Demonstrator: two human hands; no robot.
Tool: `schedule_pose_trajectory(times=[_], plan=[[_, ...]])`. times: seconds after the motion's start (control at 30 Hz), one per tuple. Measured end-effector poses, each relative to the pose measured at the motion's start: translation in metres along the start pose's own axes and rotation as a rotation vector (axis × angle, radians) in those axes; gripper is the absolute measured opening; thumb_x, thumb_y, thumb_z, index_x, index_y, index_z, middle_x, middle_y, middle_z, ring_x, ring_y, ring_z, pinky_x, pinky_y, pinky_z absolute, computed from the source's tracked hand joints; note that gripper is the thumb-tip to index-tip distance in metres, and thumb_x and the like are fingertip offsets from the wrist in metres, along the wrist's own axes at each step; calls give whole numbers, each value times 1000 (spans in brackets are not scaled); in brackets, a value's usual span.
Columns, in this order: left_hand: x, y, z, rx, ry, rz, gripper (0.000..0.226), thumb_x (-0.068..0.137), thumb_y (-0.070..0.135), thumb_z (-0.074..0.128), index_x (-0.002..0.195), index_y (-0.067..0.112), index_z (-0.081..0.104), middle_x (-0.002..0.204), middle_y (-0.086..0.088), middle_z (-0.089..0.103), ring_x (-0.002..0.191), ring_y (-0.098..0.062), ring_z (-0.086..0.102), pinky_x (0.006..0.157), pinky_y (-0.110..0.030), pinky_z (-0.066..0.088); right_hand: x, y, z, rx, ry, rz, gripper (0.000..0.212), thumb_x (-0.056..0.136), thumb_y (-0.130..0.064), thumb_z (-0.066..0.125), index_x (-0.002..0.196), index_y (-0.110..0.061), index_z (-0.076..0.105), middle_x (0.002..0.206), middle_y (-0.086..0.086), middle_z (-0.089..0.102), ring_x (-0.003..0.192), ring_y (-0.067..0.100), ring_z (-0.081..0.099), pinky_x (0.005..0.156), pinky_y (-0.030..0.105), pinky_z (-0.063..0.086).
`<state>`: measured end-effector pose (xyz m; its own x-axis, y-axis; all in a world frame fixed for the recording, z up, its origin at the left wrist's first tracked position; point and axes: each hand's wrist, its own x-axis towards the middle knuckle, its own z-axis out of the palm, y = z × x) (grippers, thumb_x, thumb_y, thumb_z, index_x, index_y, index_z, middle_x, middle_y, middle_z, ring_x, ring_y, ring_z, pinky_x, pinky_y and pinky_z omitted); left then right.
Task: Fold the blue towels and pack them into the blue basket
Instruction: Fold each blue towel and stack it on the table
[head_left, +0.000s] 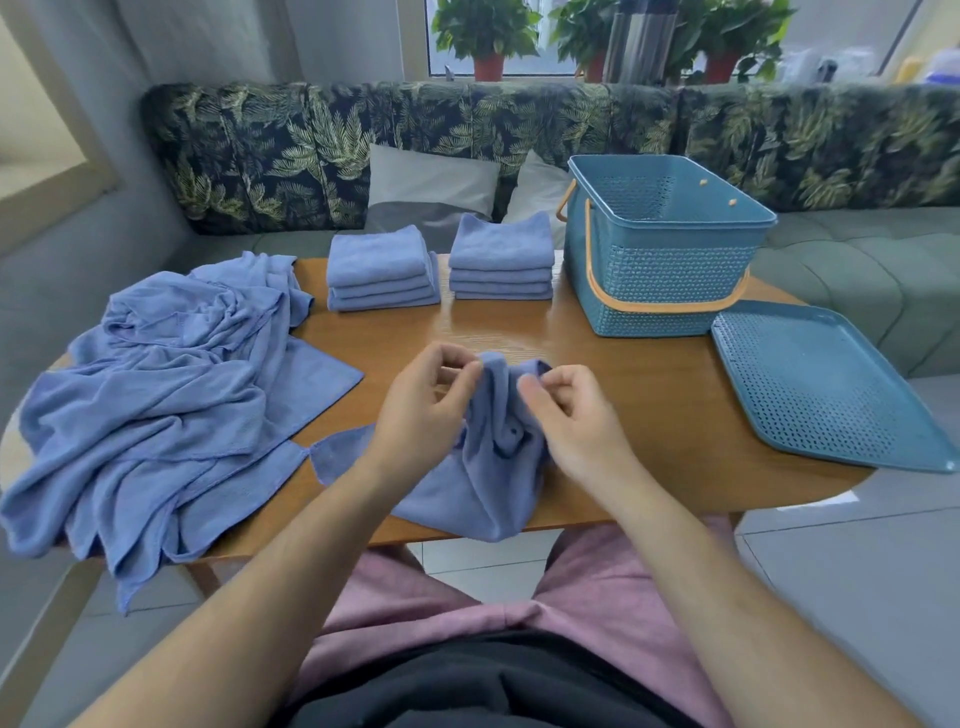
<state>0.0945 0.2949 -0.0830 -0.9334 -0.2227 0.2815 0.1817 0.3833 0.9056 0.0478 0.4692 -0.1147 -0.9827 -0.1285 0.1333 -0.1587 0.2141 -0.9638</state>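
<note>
Two hands, left (422, 408) and right (577, 422), in pinch grips on one crumpled towel's (480, 486) top edge.

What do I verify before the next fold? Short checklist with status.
1. Left hand pinches the held towel: ok.
2. Right hand pinches it too: ok.
3. Towel flat, corners found: not ok, it is bunched.
4. Bare table ahead to lay it out: ok.
5. Basket open, lid off beside it: ok.
6. Basket floor free: cannot tell, hidden by its wall.
</note>
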Motion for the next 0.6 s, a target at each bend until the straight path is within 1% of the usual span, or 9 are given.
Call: schedule_pose_trajectory(times=[0.03, 0.07, 0.1, 0.17, 0.23, 0.33, 0.43, 0.5, 0.6], plan=[[-2, 0, 5, -44, -53, 25, 8, 103, 19, 56, 103, 17, 65, 95, 2, 72, 82, -7, 66, 70, -27, 54, -5, 3, 8, 26, -63, 16, 31, 83, -49, 75, 99, -28, 58, 99, -2, 70, 93, 8, 67, 80, 28, 54], [-4, -3, 9, -89, -89, 38, 12, 103, 14, 54, 107, 15, 66, 103, 1, 73, 94, -9, 68, 79, -28, 55, -7, 7, 13, 39, -82, 29, 32, 81, -46, 78, 99, -28, 59, 101, 0, 71, 95, 11, 69, 81, 30, 56], [-7, -6, 11, -130, -113, 47, 16, 104, 9, 52, 110, 12, 66, 108, 0, 73, 103, -11, 68, 87, -29, 55, -7, 10, 15, 48, -68, 32, 27, 83, -38, 79, 98, -27, 60, 100, 2, 72, 95, 14, 70, 81, 33, 57], [-8, -14, 14, -108, -99, 65, 16, 103, 7, 53, 111, 13, 66, 110, 3, 72, 108, -10, 67, 93, -32, 54, -4, 13, 13, 58, 4, 38, 19, 87, -25, 78, 96, -26, 60, 98, 4, 72, 94, 18, 70, 81, 35, 55], [-11, -24, 17, 1, -16, 49, 10, 98, 15, 63, 108, 18, 66, 108, 6, 69, 102, -6, 66, 88, -32, 54, 1, 14, 8, 93, 46, 60, 20, 86, -28, 78, 98, -24, 63, 101, 2, 73, 99, 17, 70, 86, 38, 57], [-17, -32, 22, 80, 100, 14, 13, 91, 31, 74, 95, 23, 65, 100, 9, 63, 94, -6, 62, 79, -25, 51, 3, 14, 3, 149, 75, 76, 24, 86, -27, 79, 103, -18, 65, 104, 4, 74, 101, 18, 71, 90, 42, 58], [-21, -32, 23, 9, 29, -51, 13, 91, 36, 71, 85, 25, 69, 90, 12, 68, 86, -3, 63, 75, -18, 45, 1, 11, 2, 146, 74, 80, 24, 87, -27, 80, 103, -17, 65, 103, 4, 74, 99, 16, 72, 88, 39, 59], [-21, -30, 22, -55, -26, -71, 19, 92, 37, 70, 85, 20, 72, 90, 5, 70, 85, -5, 63, 74, -17, 43, -2, 10, 3, 136, 73, 79, 26, 85, -30, 81, 101, -19, 65, 100, 2, 74, 96, 15, 72, 84, 36, 59], [-21, -27, 22, -101, -44, -68, 14, 90, 29, 74, 86, 16, 74, 91, -4, 70, 85, -7, 63, 74, -16, 44, -7, 8, 6, 136, 71, 63, 27, 83, -30, 83, 95, -16, 63, 93, 8, 74, 88, 18, 72, 75, 33, 58]])
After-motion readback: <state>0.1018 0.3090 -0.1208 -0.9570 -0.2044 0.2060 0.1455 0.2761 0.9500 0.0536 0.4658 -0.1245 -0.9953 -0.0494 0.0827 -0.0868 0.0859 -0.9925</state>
